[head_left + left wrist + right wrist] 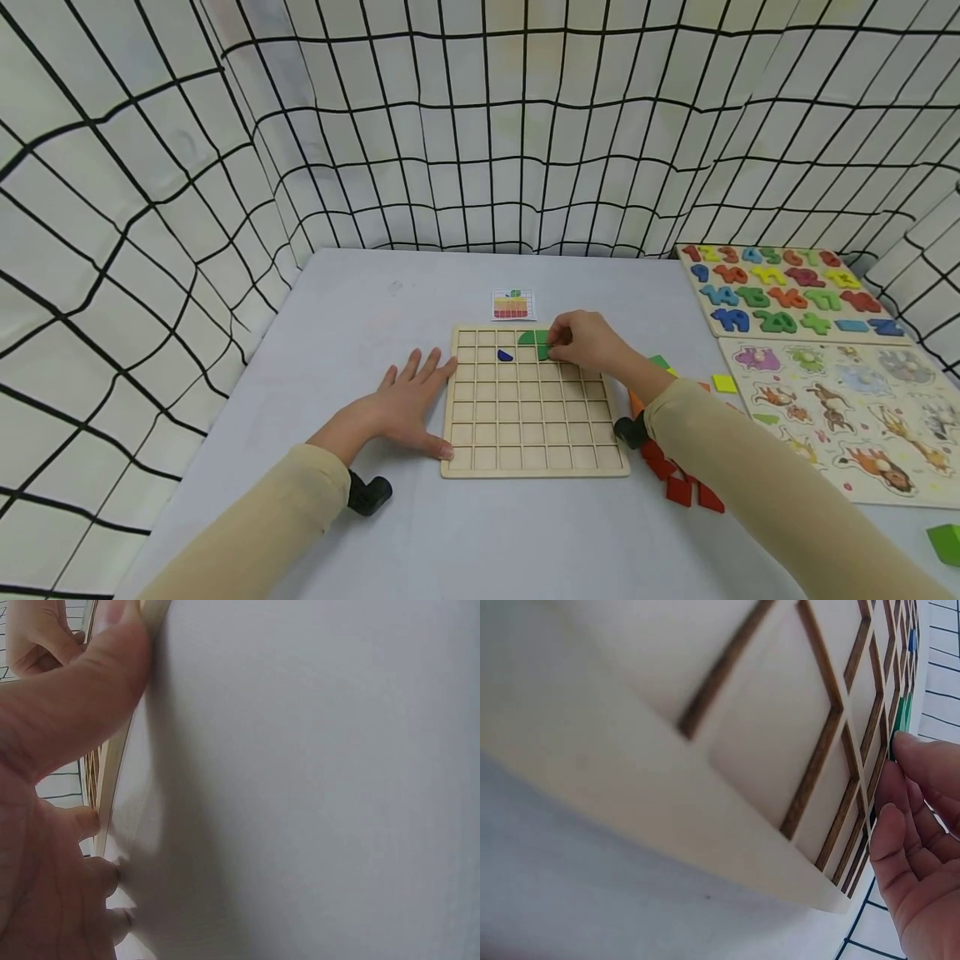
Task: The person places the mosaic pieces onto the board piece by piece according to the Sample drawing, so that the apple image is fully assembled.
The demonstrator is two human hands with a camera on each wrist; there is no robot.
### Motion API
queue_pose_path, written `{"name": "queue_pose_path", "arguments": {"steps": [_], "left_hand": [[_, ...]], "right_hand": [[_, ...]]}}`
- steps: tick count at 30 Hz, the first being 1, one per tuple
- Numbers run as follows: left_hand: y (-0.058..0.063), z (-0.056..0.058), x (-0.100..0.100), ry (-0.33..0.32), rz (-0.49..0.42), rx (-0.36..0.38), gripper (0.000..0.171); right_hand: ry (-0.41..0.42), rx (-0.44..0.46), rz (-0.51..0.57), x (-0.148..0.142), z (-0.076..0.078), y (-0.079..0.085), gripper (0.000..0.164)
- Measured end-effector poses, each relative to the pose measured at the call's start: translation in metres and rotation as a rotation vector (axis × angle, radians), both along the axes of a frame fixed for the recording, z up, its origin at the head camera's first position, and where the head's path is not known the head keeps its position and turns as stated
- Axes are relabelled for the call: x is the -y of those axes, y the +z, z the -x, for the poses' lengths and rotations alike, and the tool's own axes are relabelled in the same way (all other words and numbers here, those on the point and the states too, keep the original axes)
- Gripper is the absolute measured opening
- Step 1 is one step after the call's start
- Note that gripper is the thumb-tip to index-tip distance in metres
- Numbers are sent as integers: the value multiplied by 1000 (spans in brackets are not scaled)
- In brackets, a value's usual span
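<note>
A wooden grid board (510, 412) lies on the white table. My left hand (405, 404) has its fingers spread along the board's left side, with the thumb (112, 664) against the wooden edge in the left wrist view. Over the board's upper part, my right hand (588, 342) pinches a green piece (902, 724) between thumb and index finger; the fingers hide part of it. Green pieces (528, 337) sit in the top rows beside those fingertips. A small dark blue piece (505, 356) lies a little to their left on the grid.
Behind the board stands a small picture card (513, 305). Red pieces (678, 490), with some orange, yellow and green ones, lie under and beside the right forearm. At the right are a number puzzle (795, 292) and an animal puzzle board (817, 392). Black netting surrounds the table.
</note>
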State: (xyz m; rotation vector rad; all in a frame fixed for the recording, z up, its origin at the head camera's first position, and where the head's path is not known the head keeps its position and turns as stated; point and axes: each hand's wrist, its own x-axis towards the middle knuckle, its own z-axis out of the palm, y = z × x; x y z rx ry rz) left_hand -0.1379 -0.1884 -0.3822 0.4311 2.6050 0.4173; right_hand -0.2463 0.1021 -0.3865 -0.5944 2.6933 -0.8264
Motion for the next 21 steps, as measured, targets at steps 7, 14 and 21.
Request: {"name": "queue_pose_path", "arguments": {"steps": [7,14,21], "left_hand": [[-1,0,1,-1,-3,-3,127],[-1,1,0,-4,-1,-5,126],[-2,1,0,-1,7,-6,125]], "right_hand": [[5,-10,9,-3,-2,5,5],[-50,-36,-17,-44,-1,25,15],[-53,-6,-149,-109,0,23,21]]}}
